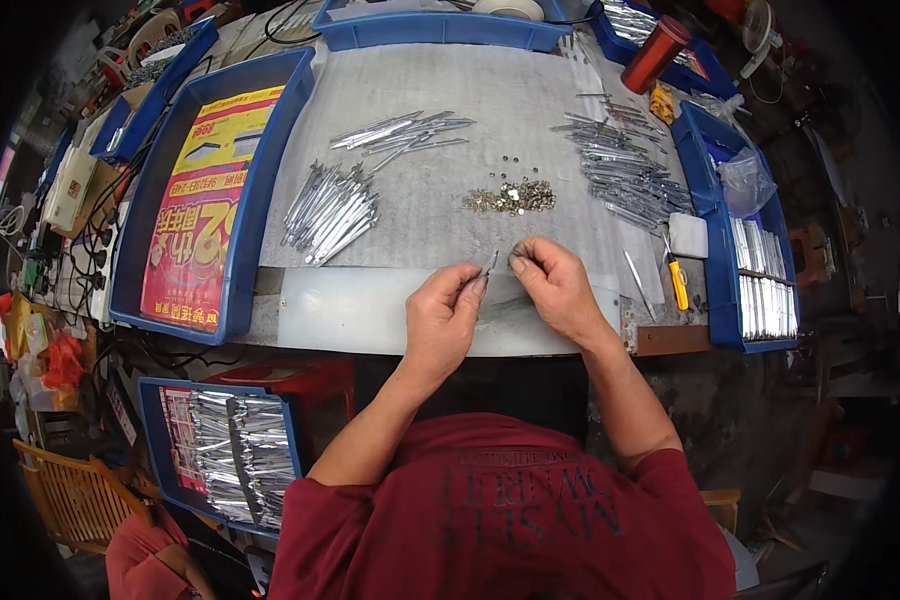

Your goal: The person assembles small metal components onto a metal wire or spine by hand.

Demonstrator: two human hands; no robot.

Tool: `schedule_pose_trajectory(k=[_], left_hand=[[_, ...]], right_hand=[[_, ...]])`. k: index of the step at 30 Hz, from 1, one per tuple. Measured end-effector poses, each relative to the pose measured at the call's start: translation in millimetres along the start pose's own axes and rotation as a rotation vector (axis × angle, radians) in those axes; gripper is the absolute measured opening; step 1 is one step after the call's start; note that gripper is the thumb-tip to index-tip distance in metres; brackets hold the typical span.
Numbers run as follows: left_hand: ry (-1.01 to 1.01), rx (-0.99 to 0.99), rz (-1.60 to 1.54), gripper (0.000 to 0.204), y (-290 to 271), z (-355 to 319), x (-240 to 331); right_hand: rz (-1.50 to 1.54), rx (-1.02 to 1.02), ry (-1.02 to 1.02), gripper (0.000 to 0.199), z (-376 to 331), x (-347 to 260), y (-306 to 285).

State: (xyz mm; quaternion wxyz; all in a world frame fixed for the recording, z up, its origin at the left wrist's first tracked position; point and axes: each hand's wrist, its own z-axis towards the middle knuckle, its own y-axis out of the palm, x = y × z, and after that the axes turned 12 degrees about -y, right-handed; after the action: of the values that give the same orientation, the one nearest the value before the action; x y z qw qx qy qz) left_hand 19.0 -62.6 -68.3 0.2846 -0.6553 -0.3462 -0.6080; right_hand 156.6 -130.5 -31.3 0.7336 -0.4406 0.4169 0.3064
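Near the front edge of the worktable, my left hand (444, 312) pinches a slim silver metal rod (490, 263) between thumb and fingertips, its tip pointing up and away. My right hand (558, 290) is just beside it, thumb and forefinger closed together; whatever lies between them is too small to make out. Both hands hover over a whitish translucent board (350, 318). Beyond them lies a heap of small brass-coloured round pieces (510, 197), with a few dark ones apart from it. Silver rods are piled at left (332, 215), farther back (402, 132) and at right (625, 165).
A blue tray (270, 200) lined with printed sheets stands at left. Another blue tray (695, 150) at right holds rods and a plastic bag. A yellow-handled tool (678, 286) and white block (688, 236) lie nearby. A rod-filled tray (295, 440) sits lower left.
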Motion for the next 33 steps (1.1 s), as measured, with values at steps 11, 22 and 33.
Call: schedule_pose_trajectory(k=[11,22,33], left_hand=[[0.047,0.014,0.042,0.013,3.2,-3.5,4.4],[-0.141,-0.085,-0.113,0.014,6.6,-6.7,5.1],[-0.129,-0.117,-0.138,0.015,8.5,-7.8,4.0]], right_hand=[[-0.06,0.06,-0.092,0.012,-12.2,-9.7,9.1],[-0.014,0.094,-0.056,0.013,-15.5,-4.7,13.0],[-0.038,0.094,-0.077,0.013,-14.7,-5.3,14.4]])
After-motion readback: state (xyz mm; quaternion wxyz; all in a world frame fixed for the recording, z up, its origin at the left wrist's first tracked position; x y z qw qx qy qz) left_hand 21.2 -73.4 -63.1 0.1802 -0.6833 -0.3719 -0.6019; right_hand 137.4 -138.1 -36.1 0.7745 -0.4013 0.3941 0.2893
